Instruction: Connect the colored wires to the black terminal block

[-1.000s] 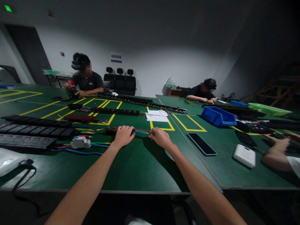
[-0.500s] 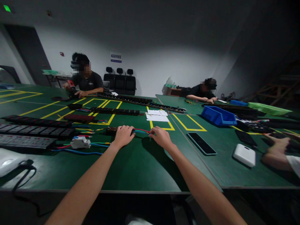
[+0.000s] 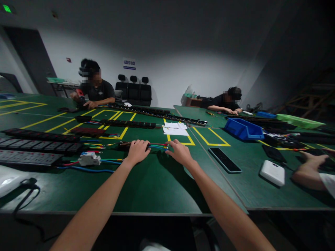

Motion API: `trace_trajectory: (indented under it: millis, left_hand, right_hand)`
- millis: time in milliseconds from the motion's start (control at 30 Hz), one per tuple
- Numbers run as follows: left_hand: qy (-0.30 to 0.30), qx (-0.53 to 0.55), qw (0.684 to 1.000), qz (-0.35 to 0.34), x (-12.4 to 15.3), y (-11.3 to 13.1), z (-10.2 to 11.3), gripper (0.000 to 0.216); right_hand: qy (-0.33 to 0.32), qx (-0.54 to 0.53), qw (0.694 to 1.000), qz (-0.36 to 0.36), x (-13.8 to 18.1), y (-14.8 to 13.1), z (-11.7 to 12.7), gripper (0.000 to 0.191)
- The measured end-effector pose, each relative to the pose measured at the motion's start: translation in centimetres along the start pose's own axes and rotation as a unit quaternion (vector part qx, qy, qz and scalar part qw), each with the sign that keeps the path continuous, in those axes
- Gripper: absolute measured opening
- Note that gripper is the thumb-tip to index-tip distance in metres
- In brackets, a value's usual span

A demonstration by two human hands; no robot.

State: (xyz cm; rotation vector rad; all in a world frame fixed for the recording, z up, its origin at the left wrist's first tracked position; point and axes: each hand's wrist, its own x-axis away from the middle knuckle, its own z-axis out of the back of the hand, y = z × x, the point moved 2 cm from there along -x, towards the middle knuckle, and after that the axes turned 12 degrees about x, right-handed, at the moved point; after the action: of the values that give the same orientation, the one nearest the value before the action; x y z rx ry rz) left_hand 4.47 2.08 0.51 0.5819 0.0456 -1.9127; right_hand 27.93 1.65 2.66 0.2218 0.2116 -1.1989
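Observation:
My left hand (image 3: 138,151) lies curled over a bundle of red, blue and green wires (image 3: 157,146) on the green table (image 3: 154,181), gripping it where it leaves a dark part. My right hand (image 3: 178,152) is at the wires' free ends, fingers bent and pinching them. Both forearms reach in from the bottom edge.
Black power strips (image 3: 31,146) and a white breaker (image 3: 89,159) with loose wires lie to the left. Papers (image 3: 175,129), a phone (image 3: 225,160), a white box (image 3: 272,173) and a blue bin (image 3: 244,129) sit to the right. Another person's hand (image 3: 311,167) works at far right; two people sit at the back.
My right hand has shifted slightly toward the left along the wire ends. The left hand has stayed put.

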Motion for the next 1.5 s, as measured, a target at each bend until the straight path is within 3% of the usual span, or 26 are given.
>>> trace_trajectory:
  millis: [133, 467, 767, 933, 1133, 1267, 1500]
  left_hand:
    - [-0.003, 0.009, 1.0, 0.0, -0.03, 0.03, 0.1, 0.028]
    - [0.002, -0.017, 1.0, 0.0, 0.03, 0.17, 0.09, 0.026]
    - [0.002, -0.013, 1.0, 0.001, 0.07, 0.1, 0.09, 0.028]
    - [0.002, 0.003, 1.0, 0.0, 0.04, 0.03, 0.02, 0.027]
    - [-0.003, 0.014, 1.0, 0.008, -0.02, 0.14, 0.18, 0.028]
    - [-0.01, 0.02, 1.0, 0.006, -0.06, 0.28, 0.36, 0.028]
    - [-0.003, -0.001, 1.0, 0.01, -0.04, 0.16, 0.13, 0.028]
  right_hand:
    - [-0.025, 0.01, 1.0, 0.012, 0.0, -0.11, 0.08, 0.044]
    - [-0.025, -0.015, 0.999, 0.016, -0.12, -0.18, 0.04, 0.022]
    - [0.005, -0.026, 1.0, 0.001, 0.01, -0.23, 0.13, 0.039]
    - [0.007, -0.008, 1.0, 0.005, 0.04, -0.22, 0.16, 0.026]
    - [0.011, -0.026, 1.0, -0.01, -0.09, 0.09, 0.07, 0.039]
    - [0.005, -0.031, 1.0, -0.001, -0.16, 0.17, -0.11, 0.026]
    - [-0.003, -0.034, 0.999, -0.006, -0.28, 0.15, -0.34, 0.024]
